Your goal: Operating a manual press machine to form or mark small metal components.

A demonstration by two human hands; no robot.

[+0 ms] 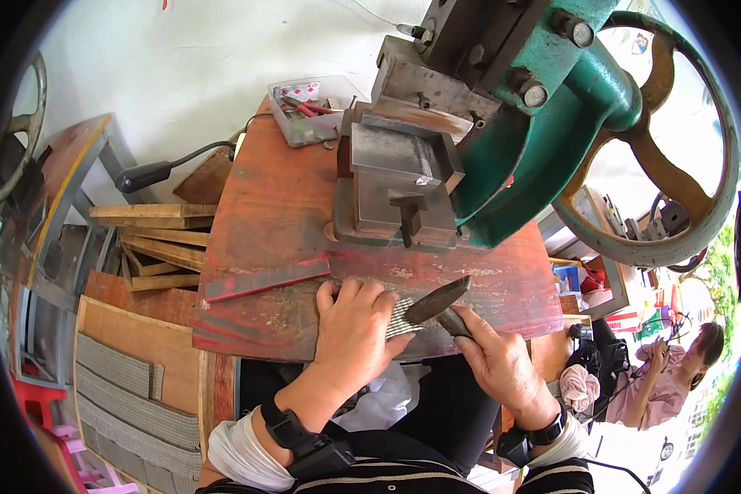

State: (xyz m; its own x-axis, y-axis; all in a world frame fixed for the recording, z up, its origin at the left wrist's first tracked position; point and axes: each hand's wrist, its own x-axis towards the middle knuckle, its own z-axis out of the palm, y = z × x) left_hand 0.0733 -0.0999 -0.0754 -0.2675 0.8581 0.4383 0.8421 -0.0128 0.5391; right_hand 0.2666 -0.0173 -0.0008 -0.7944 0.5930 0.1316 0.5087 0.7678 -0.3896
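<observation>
My left hand (354,329) lies flat, fingers together, pressing down on a grey ribbed strip (401,317) at the front of a worn red workbench (272,214). My right hand (494,358) grips the handle of a dark metal blade (436,300) whose tip rests on the strip just right of my left fingers. A flat red bar (267,278) lies on the bench to the left of my left hand. Behind both hands stands a green hand press (502,107) with a steel die block (395,181).
A large handwheel (700,206) hangs off the press at right. A clear plastic box of small tools (309,107) sits at the bench's back. Stacked wooden slats (160,239) and grey ribbed sheets (128,395) lie at left. Another person (675,370) sits at far right.
</observation>
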